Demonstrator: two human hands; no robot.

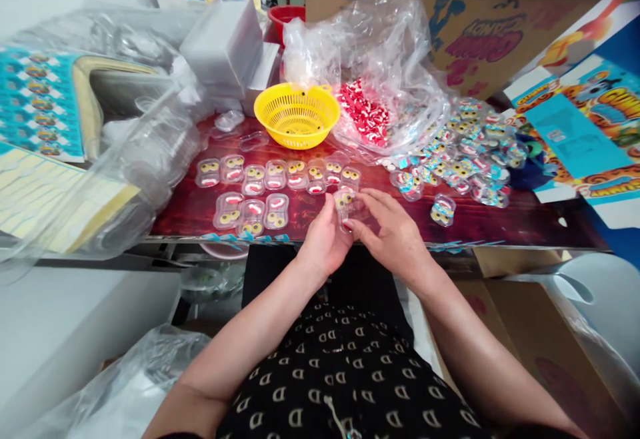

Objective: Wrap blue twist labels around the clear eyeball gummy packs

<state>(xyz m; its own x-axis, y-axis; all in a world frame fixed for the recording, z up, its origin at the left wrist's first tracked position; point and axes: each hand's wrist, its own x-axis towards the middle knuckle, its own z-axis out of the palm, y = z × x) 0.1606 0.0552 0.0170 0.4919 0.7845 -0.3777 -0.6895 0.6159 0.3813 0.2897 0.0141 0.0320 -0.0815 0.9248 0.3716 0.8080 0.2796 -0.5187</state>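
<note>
From my head camera: my left hand (324,239) and right hand (395,229) pinch one small clear case (345,204) above the table edge (500,226). Finished packs (465,152) pile right; open trays (260,189) look unsealed, I judge.

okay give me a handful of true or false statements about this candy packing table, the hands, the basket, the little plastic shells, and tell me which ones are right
1. Both hands hold one small clear blister shell between them. True: the left hand and the right hand meet on it.
2. The yellow basket is heaped with candy. False: it looks empty apart from a tiny speck.
3. Rows of filled shells lie on the red tabletop left of the hands. True.
4. The red and white candies sit in a glass jar. False: they lie in an open clear plastic bag.
5. The finished pile with blue printed tops lies right of the hands. True.
</note>
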